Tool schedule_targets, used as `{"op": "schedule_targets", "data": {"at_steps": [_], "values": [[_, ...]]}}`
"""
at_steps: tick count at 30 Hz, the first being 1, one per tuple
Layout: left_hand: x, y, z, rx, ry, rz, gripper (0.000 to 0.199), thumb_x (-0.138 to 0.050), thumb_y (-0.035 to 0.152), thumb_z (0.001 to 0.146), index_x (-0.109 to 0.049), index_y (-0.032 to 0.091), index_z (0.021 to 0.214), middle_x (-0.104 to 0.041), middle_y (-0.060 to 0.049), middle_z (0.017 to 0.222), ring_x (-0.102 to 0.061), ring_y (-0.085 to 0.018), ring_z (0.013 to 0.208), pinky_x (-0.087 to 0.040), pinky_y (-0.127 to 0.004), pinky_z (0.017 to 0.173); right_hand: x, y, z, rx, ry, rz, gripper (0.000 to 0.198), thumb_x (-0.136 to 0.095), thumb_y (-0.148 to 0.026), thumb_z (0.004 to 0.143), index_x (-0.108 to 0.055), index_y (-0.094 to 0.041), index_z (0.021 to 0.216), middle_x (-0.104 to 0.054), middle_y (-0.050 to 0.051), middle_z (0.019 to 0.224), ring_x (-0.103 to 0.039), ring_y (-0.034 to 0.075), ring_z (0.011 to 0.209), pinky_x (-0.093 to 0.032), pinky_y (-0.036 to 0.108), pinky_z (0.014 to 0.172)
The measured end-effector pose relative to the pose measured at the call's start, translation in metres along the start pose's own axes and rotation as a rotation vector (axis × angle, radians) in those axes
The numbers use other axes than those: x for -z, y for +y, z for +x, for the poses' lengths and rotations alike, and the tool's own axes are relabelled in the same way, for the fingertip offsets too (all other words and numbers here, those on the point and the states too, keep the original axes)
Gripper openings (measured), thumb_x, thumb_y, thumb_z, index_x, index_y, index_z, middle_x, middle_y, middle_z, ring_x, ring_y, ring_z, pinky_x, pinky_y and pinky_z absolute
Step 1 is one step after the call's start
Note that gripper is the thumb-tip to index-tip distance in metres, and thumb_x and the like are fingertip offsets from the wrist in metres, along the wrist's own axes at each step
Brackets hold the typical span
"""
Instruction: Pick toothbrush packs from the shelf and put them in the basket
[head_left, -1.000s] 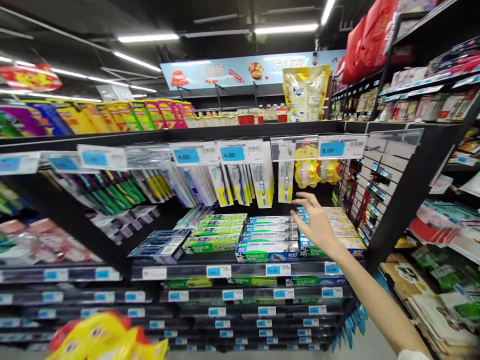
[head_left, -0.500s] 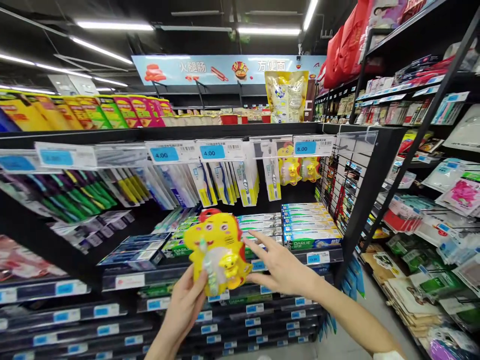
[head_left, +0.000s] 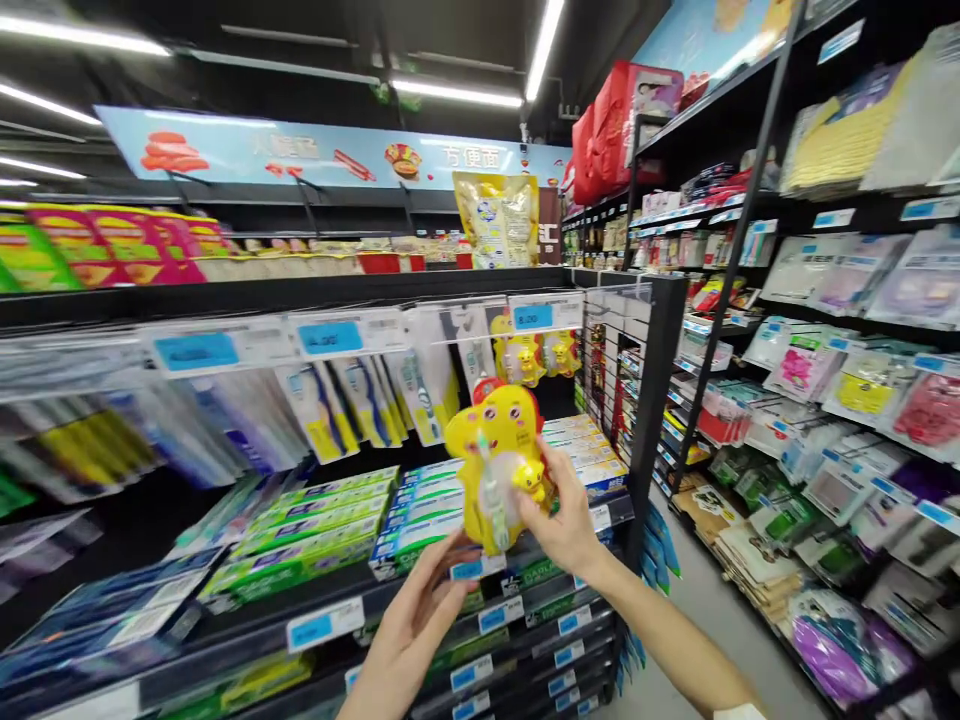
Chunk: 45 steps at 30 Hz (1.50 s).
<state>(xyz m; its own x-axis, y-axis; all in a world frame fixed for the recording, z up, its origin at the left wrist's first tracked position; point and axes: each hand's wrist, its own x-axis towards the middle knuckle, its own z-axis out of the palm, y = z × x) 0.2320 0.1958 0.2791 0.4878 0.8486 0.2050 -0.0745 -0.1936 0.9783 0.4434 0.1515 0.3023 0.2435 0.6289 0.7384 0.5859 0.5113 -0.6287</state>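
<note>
A yellow dinosaur-shaped toothbrush pack (head_left: 496,430) is held upright in front of the shelf, with a pale green toothbrush and a small yellow figure under its clear front. My right hand (head_left: 566,520) grips its right edge, thumb on the front and fingers behind. Just below and left of the pack is my left hand (head_left: 420,620), fingers stretched and apart, holding nothing. Similar yellow packs (head_left: 529,355) hang on hooks behind, under a price label (head_left: 536,316).
Bagged toothbrushes (head_left: 367,400) hang to the left. Below them lie rows of toothpaste boxes (head_left: 315,530) on a shelf. A black end post (head_left: 654,380) stands at the right, then an aisle floor (head_left: 697,570) and a shelf of bagged goods (head_left: 806,365).
The pack has passed from my left hand into my right. The left hand has let go and lies lower beside it. The view has turned right.
</note>
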Motion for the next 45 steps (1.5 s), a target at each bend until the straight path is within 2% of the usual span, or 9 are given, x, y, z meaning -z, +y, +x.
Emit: {"op": "schedule_targets", "data": {"at_steps": [5, 11, 15, 23, 29, 32, 35, 41, 45], "values": [[0.009, -0.017, -0.009, 0.140, -0.115, 0.082, 0.049, -0.070, 0.054, 0.083, -0.068, 0.036, 0.129, -0.062, -0.007, 0.144, -0.061, -0.038, 0.127, -0.063, -0.039, 0.090, 0.030, 0.022, 0.024, -0.117, 0.414, -0.130, 0.064, -0.054, -0.042, 0.095, -0.038, -0.021, 0.154, -0.057, 0.015, 0.131, -0.059, 0.026, 0.120, -0.053, 0.043, 0.102], [0.012, -0.034, -0.019, 0.244, -0.138, 0.072, 0.045, -0.067, 0.060, 0.083, -0.071, 0.038, 0.122, -0.063, -0.006, 0.142, -0.063, -0.038, 0.125, -0.064, -0.039, 0.088, 0.053, 0.025, 0.043, -0.025, 0.588, -0.335, 0.070, -0.050, -0.043, 0.096, -0.028, -0.022, 0.158, -0.055, 0.015, 0.126, -0.061, 0.026, 0.116, -0.056, 0.042, 0.099], [0.012, -0.037, -0.022, 0.259, -0.152, 0.091, 0.046, -0.066, 0.061, 0.083, -0.072, 0.036, 0.120, -0.064, -0.007, 0.139, -0.061, -0.037, 0.127, -0.063, -0.037, 0.091, 0.063, 0.021, 0.053, -0.028, 0.579, -0.420, 0.071, -0.047, -0.041, 0.097, -0.021, -0.024, 0.161, -0.057, 0.015, 0.120, -0.063, 0.026, 0.109, -0.057, 0.041, 0.093], [0.019, -0.045, -0.025, 0.292, -0.180, 0.038, 0.042, -0.064, 0.059, 0.085, -0.071, 0.038, 0.121, -0.062, -0.006, 0.139, -0.060, -0.037, 0.128, -0.062, -0.040, 0.094, 0.072, 0.033, 0.069, -0.005, 0.546, -0.332, 0.067, -0.049, -0.044, 0.097, -0.032, -0.021, 0.157, -0.057, 0.015, 0.126, -0.061, 0.025, 0.115, -0.053, 0.040, 0.100], [0.005, -0.063, -0.034, 0.216, -0.066, -0.045, 0.035, -0.068, 0.057, 0.084, -0.076, 0.034, 0.110, -0.065, -0.008, 0.132, -0.065, -0.036, 0.118, -0.063, -0.037, 0.085, 0.073, 0.039, 0.066, -0.030, 0.520, -0.340, 0.063, -0.053, -0.044, 0.096, -0.041, -0.022, 0.153, -0.059, 0.014, 0.123, -0.061, 0.026, 0.117, -0.051, 0.042, 0.103], [0.000, -0.071, -0.038, 0.273, -0.164, -0.043, 0.038, -0.067, 0.057, 0.085, -0.076, 0.033, 0.113, -0.064, -0.010, 0.133, -0.063, -0.036, 0.120, -0.062, -0.039, 0.088, 0.073, 0.046, 0.073, -0.075, 0.477, -0.377, 0.062, -0.051, -0.044, 0.096, -0.041, -0.022, 0.153, -0.059, 0.014, 0.125, -0.059, 0.028, 0.121, -0.049, 0.044, 0.106], [-0.001, -0.077, -0.040, 0.287, -0.254, -0.035, 0.038, -0.066, 0.057, 0.086, -0.076, 0.034, 0.114, -0.063, -0.010, 0.133, -0.062, -0.036, 0.121, -0.061, -0.040, 0.092, 0.070, 0.061, 0.089, -0.111, 0.416, -0.389, 0.063, -0.051, -0.046, 0.097, -0.039, -0.024, 0.154, -0.059, 0.014, 0.129, -0.058, 0.029, 0.124, -0.048, 0.044, 0.106], [-0.001, -0.081, -0.048, 0.253, -0.253, -0.023, 0.034, -0.065, 0.055, 0.088, -0.075, 0.036, 0.114, -0.063, -0.009, 0.131, -0.062, -0.033, 0.119, -0.060, -0.036, 0.091, 0.062, 0.104, 0.137, -0.257, 0.290, -0.520, 0.068, -0.048, -0.050, 0.098, -0.030, -0.024, 0.159, -0.059, 0.014, 0.119, -0.065, 0.030, 0.106, -0.053, 0.039, 0.093], [0.002, -0.082, -0.054, 0.297, -0.228, -0.034, 0.036, -0.065, 0.057, 0.087, -0.076, 0.035, 0.113, -0.063, -0.009, 0.131, -0.061, -0.033, 0.120, -0.060, -0.036, 0.092, 0.057, 0.123, 0.165, -0.337, 0.201, -0.612, 0.068, -0.043, -0.046, 0.102, -0.022, -0.021, 0.161, -0.059, 0.016, 0.118, -0.064, 0.029, 0.108, -0.051, 0.035, 0.091]]}}
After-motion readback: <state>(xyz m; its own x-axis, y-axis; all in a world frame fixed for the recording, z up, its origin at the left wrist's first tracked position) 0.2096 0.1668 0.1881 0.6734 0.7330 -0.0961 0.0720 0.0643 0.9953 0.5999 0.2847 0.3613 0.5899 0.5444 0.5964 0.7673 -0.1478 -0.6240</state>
